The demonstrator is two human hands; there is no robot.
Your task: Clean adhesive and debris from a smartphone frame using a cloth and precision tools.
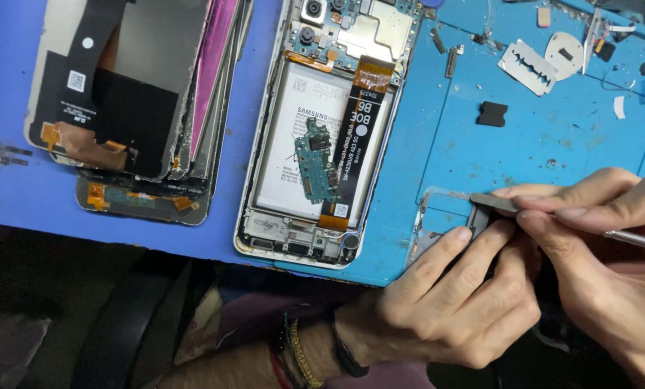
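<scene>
The opened phone [322,130] lies back-up on the blue mat [481,158] that covers the counter, its white battery, black flex strip and a small loose green circuit board all exposed.

Just beside the phone's lower end, toward the mat's near edge, the left hand [445,302] is curled around a small dark metal part [478,216], fingers pressed against its side and pinning it over a shallow recess in the mat. The right hand [603,238] comes in from the side away from the phone, thumb and fingertips pinched shut on a thin metal tool [495,202] whose flat tip rests on top of the part; its slim shaft runs back out past the fingers.

On the phone's other side sits a stack of detached screen panels [135,101]. Beyond the hands, well apart from the phone, a razor blade [527,66] and a small black square piece [492,114] lie on the mat.
</scene>
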